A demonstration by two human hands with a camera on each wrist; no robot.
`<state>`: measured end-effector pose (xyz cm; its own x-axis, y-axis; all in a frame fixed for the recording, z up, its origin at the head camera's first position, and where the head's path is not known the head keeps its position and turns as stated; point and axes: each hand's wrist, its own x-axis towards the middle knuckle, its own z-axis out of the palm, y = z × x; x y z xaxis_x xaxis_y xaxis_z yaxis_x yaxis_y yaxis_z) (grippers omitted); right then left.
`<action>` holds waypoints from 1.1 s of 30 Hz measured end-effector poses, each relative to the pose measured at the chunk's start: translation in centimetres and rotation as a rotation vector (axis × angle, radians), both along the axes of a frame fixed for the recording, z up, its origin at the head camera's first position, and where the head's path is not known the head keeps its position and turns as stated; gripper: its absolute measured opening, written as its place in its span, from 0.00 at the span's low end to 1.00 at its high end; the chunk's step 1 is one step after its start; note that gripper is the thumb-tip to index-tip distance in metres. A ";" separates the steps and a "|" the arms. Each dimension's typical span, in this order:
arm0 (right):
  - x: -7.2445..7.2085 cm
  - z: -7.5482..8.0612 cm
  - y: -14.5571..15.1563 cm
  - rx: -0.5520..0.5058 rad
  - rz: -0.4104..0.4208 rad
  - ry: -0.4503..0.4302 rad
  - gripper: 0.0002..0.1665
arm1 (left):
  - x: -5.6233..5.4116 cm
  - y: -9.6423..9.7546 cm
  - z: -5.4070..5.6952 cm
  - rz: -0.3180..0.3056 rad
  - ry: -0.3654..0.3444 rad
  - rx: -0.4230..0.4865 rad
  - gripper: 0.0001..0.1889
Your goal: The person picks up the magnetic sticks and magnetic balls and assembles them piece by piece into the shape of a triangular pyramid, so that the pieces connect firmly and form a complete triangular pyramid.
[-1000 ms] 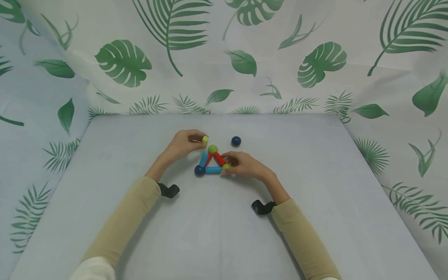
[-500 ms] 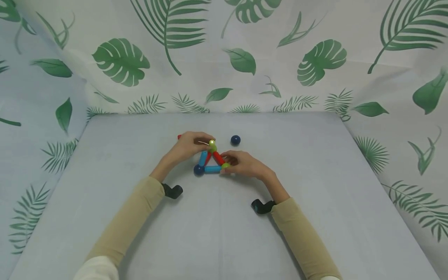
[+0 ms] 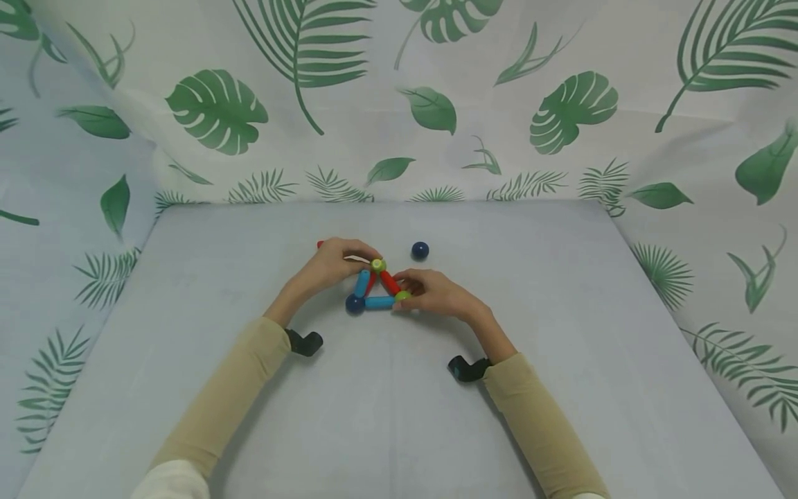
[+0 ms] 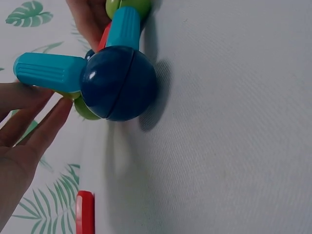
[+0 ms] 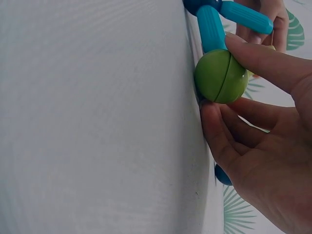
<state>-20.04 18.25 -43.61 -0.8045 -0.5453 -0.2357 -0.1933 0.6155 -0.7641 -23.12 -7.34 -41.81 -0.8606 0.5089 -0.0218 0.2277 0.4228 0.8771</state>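
A triangle of magnetic sticks and balls stands mid-table: a navy ball, a light blue stick, red sticks and green balls. A second light blue stick juts upward from the navy ball. My left hand pinches a yellow-green stick, seen end-on over the far green ball; whether they touch is hidden. In the left wrist view, fingers cover most of that stick. My right hand holds the near-right green ball between thumb and fingers.
A loose navy ball lies behind the triangle to the right. Past the left hand lies a loose red stick, mostly hidden in the head view. A leaf-print cloth rises at the table's back edge.
My left hand has moved right, bringing the yellow-green stick over the far green ball, then slightly lower. The loose red stick's tip has come into view. My right hand stays on its ball.
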 end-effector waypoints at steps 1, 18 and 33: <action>0.0 0.0 0.0 0.001 0.000 0.001 0.34 | 0.0 0.0 0.0 -0.001 -0.002 0.000 0.13; 0.2 -0.2 0.3 0.011 -0.001 -0.004 0.35 | -3.0 -2.2 -0.9 0.191 0.238 -0.357 0.15; 0.2 0.1 0.1 0.005 -0.006 -0.009 0.36 | -4.0 -2.2 -1.3 0.095 0.270 -0.556 0.17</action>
<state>-19.87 18.34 -43.51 -0.8053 -0.5395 -0.2458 -0.1828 0.6203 -0.7628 -27.17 -9.56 -43.15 -0.9138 0.4046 -0.0370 0.3493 0.8289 0.4369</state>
